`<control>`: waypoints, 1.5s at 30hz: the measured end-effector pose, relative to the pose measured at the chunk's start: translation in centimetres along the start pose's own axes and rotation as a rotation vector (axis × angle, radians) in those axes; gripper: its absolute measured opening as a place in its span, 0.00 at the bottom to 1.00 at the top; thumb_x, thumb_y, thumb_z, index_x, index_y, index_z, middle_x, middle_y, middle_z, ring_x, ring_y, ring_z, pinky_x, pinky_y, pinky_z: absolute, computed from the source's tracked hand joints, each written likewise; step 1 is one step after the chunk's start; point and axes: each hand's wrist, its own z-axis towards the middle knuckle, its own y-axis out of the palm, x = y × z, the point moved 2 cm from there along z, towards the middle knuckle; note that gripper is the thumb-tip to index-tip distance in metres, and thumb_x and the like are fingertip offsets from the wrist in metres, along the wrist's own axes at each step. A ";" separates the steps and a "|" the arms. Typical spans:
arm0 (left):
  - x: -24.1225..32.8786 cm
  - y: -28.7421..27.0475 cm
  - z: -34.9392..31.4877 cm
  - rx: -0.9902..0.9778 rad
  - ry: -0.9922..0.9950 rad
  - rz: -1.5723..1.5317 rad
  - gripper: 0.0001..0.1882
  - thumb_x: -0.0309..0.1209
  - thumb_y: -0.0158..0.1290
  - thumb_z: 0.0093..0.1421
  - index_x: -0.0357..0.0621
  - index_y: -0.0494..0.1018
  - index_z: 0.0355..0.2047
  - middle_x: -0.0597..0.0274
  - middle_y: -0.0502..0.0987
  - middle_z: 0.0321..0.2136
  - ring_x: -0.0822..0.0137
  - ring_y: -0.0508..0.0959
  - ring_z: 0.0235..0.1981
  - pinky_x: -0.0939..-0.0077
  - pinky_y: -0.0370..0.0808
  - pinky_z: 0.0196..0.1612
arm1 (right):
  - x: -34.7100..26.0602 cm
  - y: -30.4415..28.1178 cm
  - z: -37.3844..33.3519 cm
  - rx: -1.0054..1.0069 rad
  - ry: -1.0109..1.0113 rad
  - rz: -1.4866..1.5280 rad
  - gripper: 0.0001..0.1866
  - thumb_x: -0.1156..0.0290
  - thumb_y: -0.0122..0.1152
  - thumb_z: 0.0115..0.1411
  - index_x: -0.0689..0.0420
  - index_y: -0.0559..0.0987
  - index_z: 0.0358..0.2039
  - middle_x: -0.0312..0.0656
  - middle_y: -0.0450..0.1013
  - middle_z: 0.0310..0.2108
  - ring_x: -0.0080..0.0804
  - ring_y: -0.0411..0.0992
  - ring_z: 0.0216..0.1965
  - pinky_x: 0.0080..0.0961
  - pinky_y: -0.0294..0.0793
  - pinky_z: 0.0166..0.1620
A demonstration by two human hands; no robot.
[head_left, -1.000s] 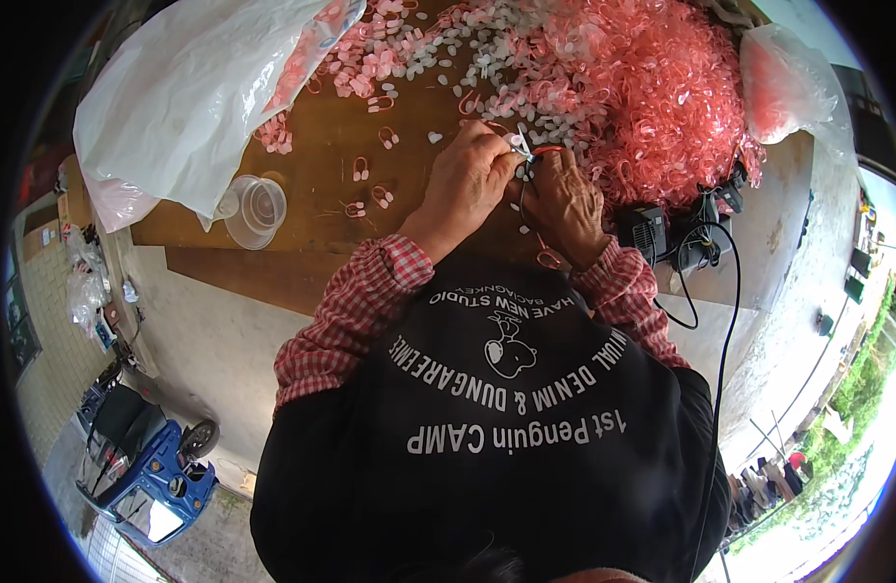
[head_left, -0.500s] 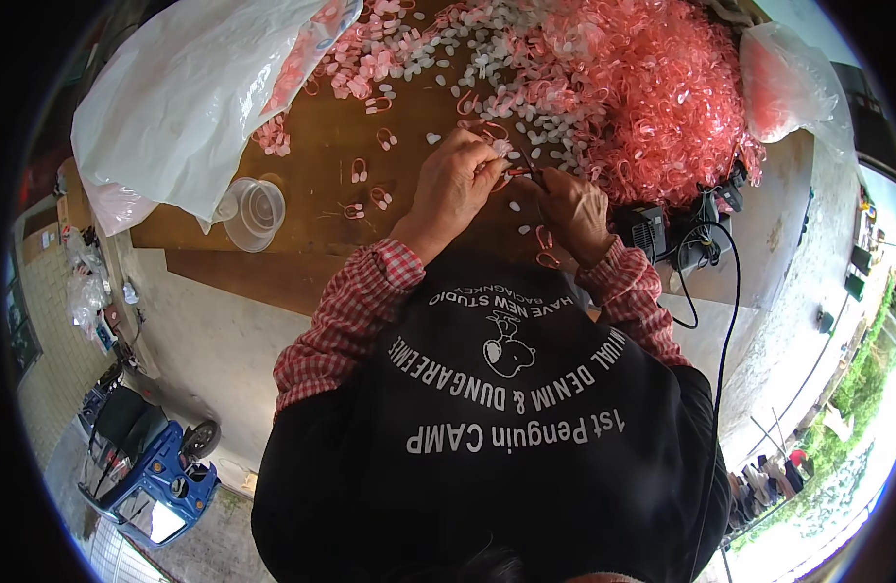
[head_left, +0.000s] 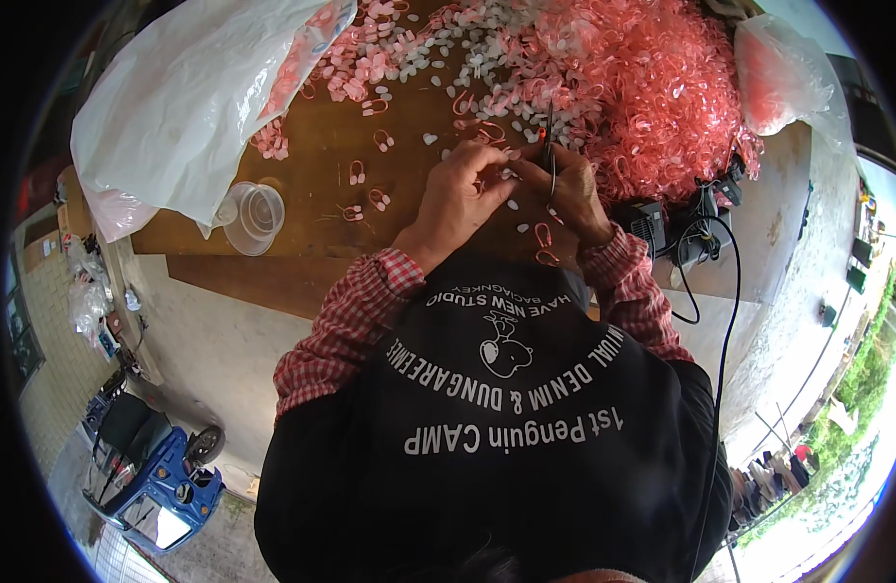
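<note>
Both hands meet over the brown table (head_left: pixel 312 175), fingertips nearly touching. My left hand (head_left: pixel 458 199) is closed in a pinch on a small pale piece (head_left: pixel 507 173), mostly covered by the fingers. Closed around a thin dark metal tool (head_left: pixel 550 131) is my right hand (head_left: pixel 576 194); the tool points away from me, and its exact kind is unclear. Its thumb and finger also reach the pale piece. Just beyond the hands lie pink U-shaped plastic loops (head_left: pixel 490 133) and loose white oval pieces (head_left: pixel 513 204). Nearer my body are more pink loops (head_left: pixel 543 234).
A large heap of pink plastic pieces (head_left: pixel 662 97) rises at the far right beside a clear bag (head_left: pixel 783 78). Black adapters and cables (head_left: pixel 696 228) sit at the right edge. On the left are a white plastic bag (head_left: pixel 195 97) and a clear round tub (head_left: pixel 254 219).
The metal tool has swung up in my right hand and now points away from me. My right hand has moved slightly away and turned, its fingertips joining the left's. A pink loop now lies beyond the hands.
</note>
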 end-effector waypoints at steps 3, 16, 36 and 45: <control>-0.7 0.3 -0.4 0.019 -0.337 -0.416 0.10 0.24 0.60 0.56 0.38 0.75 0.38 0.61 0.79 0.37 0.76 0.78 0.34 0.80 0.76 0.35 | 0.5 -0.2 -0.1 0.025 0.029 0.003 0.13 0.65 0.65 0.58 0.61 0.80 0.39 0.30 0.76 0.28 0.12 0.68 0.27 0.13 0.66 0.29; -0.7 0.6 -0.9 0.089 -0.295 -0.383 0.06 0.21 0.56 0.57 0.37 0.78 0.35 0.70 0.77 0.26 0.84 0.72 0.26 0.88 0.71 0.30 | 3.0 0.4 0.4 0.164 -0.190 -0.417 0.10 0.68 0.58 0.61 0.62 0.77 0.30 0.42 0.72 0.21 0.23 0.71 0.23 0.25 0.70 0.27; 0.1 0.6 -1.1 -0.040 -0.248 -0.190 0.07 0.20 0.54 0.59 0.36 0.77 0.37 0.61 0.81 0.29 0.79 0.77 0.27 0.83 0.74 0.33 | 2.7 0.5 0.9 0.163 -0.314 -0.555 0.15 0.63 0.61 0.57 0.65 0.77 0.32 0.51 0.71 0.20 0.32 0.71 0.20 0.29 0.70 0.26; -3.8 -1.5 1.9 0.192 -0.166 -0.268 0.09 0.25 0.57 0.60 0.39 0.76 0.41 0.60 0.77 0.35 0.74 0.77 0.33 0.82 0.76 0.35 | 1.8 -5.1 2.0 0.354 -0.123 -0.093 0.12 0.64 0.56 0.63 0.60 0.77 0.29 0.33 0.72 0.20 0.15 0.67 0.21 0.16 0.64 0.23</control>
